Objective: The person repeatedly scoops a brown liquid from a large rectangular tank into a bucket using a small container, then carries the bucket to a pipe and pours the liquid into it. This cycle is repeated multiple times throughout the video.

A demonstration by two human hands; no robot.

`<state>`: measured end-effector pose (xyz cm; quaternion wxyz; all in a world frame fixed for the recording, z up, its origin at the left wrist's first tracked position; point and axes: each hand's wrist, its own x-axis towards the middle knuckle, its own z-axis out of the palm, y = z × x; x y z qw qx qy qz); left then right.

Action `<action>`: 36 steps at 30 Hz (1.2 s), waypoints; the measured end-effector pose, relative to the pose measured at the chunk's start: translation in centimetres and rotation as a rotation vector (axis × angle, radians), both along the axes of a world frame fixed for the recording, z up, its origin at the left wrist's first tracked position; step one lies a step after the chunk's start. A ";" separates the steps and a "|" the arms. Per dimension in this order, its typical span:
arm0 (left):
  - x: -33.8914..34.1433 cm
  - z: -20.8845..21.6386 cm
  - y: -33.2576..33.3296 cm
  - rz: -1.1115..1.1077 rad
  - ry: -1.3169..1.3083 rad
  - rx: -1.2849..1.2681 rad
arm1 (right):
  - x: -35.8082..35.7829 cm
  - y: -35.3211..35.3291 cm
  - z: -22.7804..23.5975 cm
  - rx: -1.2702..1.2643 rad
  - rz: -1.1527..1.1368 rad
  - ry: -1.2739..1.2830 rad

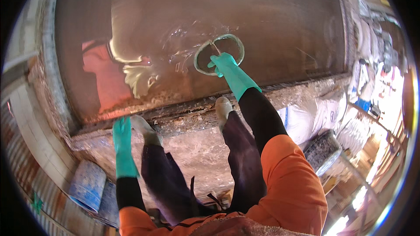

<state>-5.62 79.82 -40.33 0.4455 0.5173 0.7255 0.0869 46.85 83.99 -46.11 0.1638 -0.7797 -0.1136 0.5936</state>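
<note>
Greenish hoop [242,49], long axis slanting far-right.

Gloves [236,78] smooth, rubbery; liquid [280,22] glossy; basin rim [188,116] rough; sleeves [291,183] cloth.

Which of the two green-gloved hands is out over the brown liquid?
The right hand, at the pale round rim; the left hand is back by the tank's near edge.

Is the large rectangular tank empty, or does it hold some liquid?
The tank holds liquid: its brown surface shows ripples and reflections near the green-gloved right hand. Depth: cannot tell.
</note>
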 end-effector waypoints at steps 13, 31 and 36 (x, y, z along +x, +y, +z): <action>0.5 31.8 -22.9 0.291 -0.019 -0.138 | 14.8 -10.9 37.4 0.074 -0.211 0.013; 20.9 37.6 -11.7 0.101 -0.336 -0.052 | 26.7 -22.6 53.2 0.198 -0.238 0.174; 37.2 40.2 -13.1 0.085 -0.331 0.009 | 34.5 -25.7 53.8 0.198 -0.142 0.254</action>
